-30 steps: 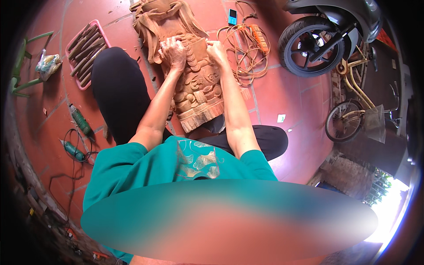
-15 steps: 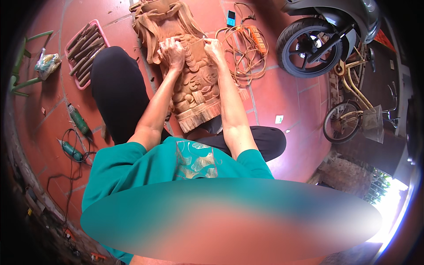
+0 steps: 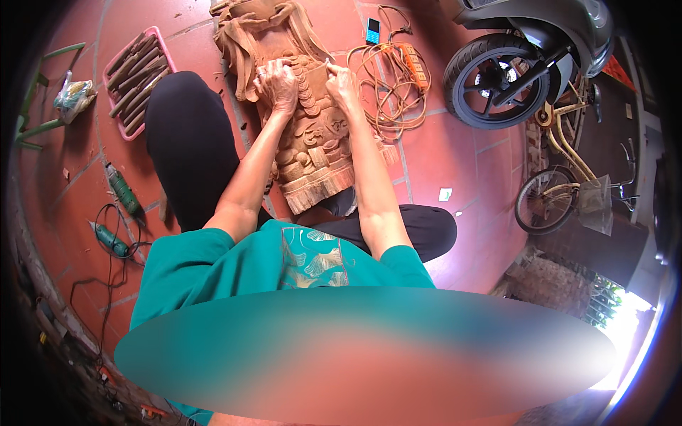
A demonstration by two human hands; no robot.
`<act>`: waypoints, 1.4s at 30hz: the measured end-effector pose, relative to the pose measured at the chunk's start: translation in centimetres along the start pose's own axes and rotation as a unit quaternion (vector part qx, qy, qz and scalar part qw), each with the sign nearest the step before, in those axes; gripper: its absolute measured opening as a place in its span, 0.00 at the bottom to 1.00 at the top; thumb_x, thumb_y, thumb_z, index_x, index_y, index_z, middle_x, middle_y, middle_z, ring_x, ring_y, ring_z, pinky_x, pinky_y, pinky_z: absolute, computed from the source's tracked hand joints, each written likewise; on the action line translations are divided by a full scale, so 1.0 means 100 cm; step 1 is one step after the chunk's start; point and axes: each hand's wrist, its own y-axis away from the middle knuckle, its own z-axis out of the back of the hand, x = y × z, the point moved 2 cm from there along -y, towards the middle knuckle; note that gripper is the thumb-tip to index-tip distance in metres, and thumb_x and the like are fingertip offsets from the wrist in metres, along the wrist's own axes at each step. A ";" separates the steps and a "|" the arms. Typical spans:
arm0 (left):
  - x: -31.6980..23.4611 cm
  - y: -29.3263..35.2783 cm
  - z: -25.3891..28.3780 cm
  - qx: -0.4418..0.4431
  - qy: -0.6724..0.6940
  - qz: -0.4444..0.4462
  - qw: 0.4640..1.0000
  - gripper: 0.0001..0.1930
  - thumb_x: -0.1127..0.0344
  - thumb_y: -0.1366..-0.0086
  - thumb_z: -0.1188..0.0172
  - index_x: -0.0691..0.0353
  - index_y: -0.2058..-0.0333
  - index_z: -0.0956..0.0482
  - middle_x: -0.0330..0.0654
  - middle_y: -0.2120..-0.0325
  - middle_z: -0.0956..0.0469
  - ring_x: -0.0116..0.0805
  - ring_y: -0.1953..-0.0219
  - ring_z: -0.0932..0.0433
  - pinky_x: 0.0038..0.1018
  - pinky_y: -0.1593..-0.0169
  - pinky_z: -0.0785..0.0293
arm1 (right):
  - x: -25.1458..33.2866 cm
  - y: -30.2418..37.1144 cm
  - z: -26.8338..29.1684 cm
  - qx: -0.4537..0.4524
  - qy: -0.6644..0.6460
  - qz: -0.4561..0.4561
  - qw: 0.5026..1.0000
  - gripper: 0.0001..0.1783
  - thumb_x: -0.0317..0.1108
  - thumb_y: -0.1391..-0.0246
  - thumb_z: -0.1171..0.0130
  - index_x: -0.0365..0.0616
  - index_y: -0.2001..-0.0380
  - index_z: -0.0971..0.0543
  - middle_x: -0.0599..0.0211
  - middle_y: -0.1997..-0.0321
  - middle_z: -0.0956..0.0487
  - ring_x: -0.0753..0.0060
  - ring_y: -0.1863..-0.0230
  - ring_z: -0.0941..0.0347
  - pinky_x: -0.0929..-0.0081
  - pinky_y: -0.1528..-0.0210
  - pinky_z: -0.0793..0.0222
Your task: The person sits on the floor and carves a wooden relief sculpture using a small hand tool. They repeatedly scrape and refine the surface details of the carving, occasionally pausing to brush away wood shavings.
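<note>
A reddish-brown wood carving (image 3: 312,135) with raised scrolls and draped folds lies lengthwise in front of me, its near end by my folded legs. On the left part of its upper half, my left hand (image 3: 278,86) is closed, fingers bent against the wood. My right hand (image 3: 342,86) is closed at the carving's right edge, thumb and forefinger pinched together near the surface. Whatever either hand holds is too small or too hidden to name.
To the left are a pink basket (image 3: 158,37) of chisel-like tools, a green chair (image 3: 35,135) with a plastic bag (image 3: 74,98), and two green power tools (image 3: 123,190). On the right lie an orange power strip (image 3: 412,65) with coiled cord, a phone (image 3: 373,30), a motorbike (image 3: 497,78) and a bicycle (image 3: 568,153).
Both hands keep nearly the same places on the carving. The whole view has shifted slightly; nothing has visibly been picked up or let go.
</note>
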 end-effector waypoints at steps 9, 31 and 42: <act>0.002 0.000 0.000 -0.005 -0.024 0.000 1.000 0.08 0.61 0.40 0.46 0.47 0.63 0.21 0.34 0.63 0.23 0.36 0.54 0.29 0.36 0.52 0.40 | -0.002 0.028 0.002 0.015 0.042 0.037 0.998 0.21 0.33 0.49 0.48 0.56 0.52 0.19 0.48 0.61 0.20 0.45 0.59 0.22 0.54 0.58 0.27; -0.003 -0.002 0.008 0.011 0.007 0.020 1.000 0.08 0.62 0.40 0.47 0.48 0.64 0.20 0.35 0.63 0.22 0.38 0.54 0.28 0.38 0.51 0.38 | 0.016 0.034 0.006 0.026 0.135 0.045 0.989 0.23 0.32 0.47 0.51 0.59 0.47 0.22 0.46 0.66 0.20 0.44 0.62 0.22 0.50 0.60 0.27; -0.007 -0.001 0.010 0.011 -0.005 0.011 1.000 0.09 0.63 0.39 0.48 0.49 0.64 0.19 0.37 0.63 0.22 0.39 0.55 0.27 0.38 0.53 0.36 | 0.010 0.040 0.004 0.019 0.096 0.088 0.991 0.21 0.32 0.49 0.48 0.60 0.50 0.20 0.51 0.64 0.19 0.46 0.63 0.21 0.52 0.61 0.26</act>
